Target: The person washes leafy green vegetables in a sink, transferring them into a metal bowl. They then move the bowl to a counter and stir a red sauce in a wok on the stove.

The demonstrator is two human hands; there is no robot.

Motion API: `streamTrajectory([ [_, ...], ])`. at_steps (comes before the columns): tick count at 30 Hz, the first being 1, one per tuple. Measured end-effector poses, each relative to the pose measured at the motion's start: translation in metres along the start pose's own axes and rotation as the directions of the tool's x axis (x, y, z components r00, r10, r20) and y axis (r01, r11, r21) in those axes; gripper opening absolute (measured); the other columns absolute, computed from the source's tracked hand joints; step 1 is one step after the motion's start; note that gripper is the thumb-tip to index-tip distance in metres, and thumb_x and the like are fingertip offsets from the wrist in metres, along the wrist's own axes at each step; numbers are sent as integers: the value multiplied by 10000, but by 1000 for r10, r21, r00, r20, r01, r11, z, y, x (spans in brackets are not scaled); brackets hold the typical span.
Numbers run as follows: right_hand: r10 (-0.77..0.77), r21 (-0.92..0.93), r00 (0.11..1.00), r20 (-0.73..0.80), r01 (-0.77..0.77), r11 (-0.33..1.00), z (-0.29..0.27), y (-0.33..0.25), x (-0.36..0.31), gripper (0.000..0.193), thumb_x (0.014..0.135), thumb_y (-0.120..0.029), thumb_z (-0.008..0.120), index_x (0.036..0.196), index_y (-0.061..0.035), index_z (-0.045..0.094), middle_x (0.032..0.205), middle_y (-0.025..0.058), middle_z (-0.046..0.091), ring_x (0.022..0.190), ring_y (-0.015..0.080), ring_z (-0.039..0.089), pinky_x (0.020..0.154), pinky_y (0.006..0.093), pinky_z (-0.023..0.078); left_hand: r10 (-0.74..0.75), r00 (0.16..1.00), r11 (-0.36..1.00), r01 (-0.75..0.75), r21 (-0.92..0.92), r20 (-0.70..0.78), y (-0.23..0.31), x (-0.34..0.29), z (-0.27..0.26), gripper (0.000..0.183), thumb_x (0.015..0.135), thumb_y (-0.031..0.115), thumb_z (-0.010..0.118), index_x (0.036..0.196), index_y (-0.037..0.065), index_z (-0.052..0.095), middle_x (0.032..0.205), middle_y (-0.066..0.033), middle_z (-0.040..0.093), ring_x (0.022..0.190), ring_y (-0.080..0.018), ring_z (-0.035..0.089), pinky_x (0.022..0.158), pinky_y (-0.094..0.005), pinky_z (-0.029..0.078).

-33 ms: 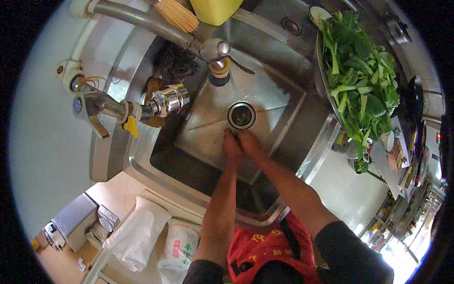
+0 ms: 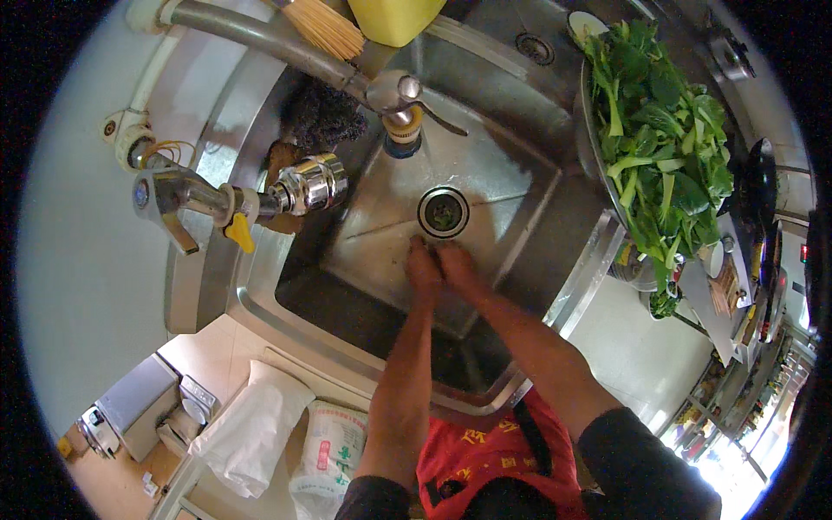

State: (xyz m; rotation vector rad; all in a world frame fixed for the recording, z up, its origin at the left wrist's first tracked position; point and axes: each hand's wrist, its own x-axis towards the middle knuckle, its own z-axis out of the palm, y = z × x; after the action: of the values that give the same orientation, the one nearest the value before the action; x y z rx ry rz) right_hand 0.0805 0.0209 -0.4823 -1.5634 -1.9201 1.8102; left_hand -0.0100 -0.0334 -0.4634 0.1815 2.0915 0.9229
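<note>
Both my hands are low in the steel sink [image 2: 381,260], side by side just on the near side of the round drain [image 2: 443,212]. My left hand [image 2: 424,269] looks closed, its fingers curled in. Close against it, my right hand [image 2: 458,265] is curled closed too. What they hold, if anything, is hidden beneath them. Some green bits lie in the drain. Above the far part of the sink hangs a faucet [image 2: 397,94] with a lever handle. A second faucet [image 2: 186,198] with a chrome head [image 2: 310,184] reaches in from the left.
A large bowl [image 2: 593,147] heaped with leafy greens [image 2: 663,139] stands at the right. A bristle brush [image 2: 325,28] and a yellow container [image 2: 397,19] are at the back. Dark leafy stuff [image 2: 325,117] lies at the far left corner. White sacks [image 2: 256,429] stand at lower left.
</note>
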Motion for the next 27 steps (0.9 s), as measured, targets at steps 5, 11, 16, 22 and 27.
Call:
streamTrajectory([
  [5, -219, -380, 974, 50, 221, 898, -25, -22, 2, 213, 796, -117, 612, 976, -21, 674, 921, 241, 667, 895, 429, 641, 749, 488, 498, 464, 886, 842, -446, 304, 14, -10, 3, -1, 297, 775, 167, 682, 992, 2, 566, 979, -257, 637, 948, -481, 609, 797, -536, 484],
  [11, -251, -624, 967, 39, 220, 750, -34, -36, 36, 210, 797, -77, 583, 964, -37, 703, 881, 209, 673, 890, 389, 657, 804, 495, 527, 545, 836, 762, -524, 380, 61, -35, 13, -10, 351, 725, 161, 732, 1010, 14, 589, 989, -244, 617, 903, -486, 598, 775, -538, 496],
  [16, -467, -704, 871, 156, 429, 566, -32, -12, 81, 179, 829, -70, 540, 934, -22, 676, 934, 214, 663, 898, 411, 638, 790, 500, 525, 677, 722, 631, -670, 391, 144, -41, 21, -21, 343, 705, 160, 752, 986, 40, 596, 1018, -236, 613, 903, -467, 610, 767, -531, 511],
  [22, -451, -681, 885, 118, 403, 612, -15, 23, 105, 165, 826, -106, 539, 915, -28, 655, 963, 219, 654, 891, 407, 634, 786, 501, 515, 429, 864, 663, -500, 557, 264, -21, 18, -31, 307, 765, 186, 703, 1035, 62, 627, 1071, -202, 624, 951, -442, 624, 804, -510, 520],
  [27, -495, -615, 819, 290, 556, 559, -32, 0, 67, 222, 838, -147, 542, 1001, -33, 640, 991, 222, 634, 935, 394, 624, 809, 489, 507, 228, 958, 696, -285, 659, 173, -34, 7, -44, 317, 857, 274, 637, 1107, 79, 645, 1116, -187, 646, 992, -414, 641, 828, -498, 535],
])
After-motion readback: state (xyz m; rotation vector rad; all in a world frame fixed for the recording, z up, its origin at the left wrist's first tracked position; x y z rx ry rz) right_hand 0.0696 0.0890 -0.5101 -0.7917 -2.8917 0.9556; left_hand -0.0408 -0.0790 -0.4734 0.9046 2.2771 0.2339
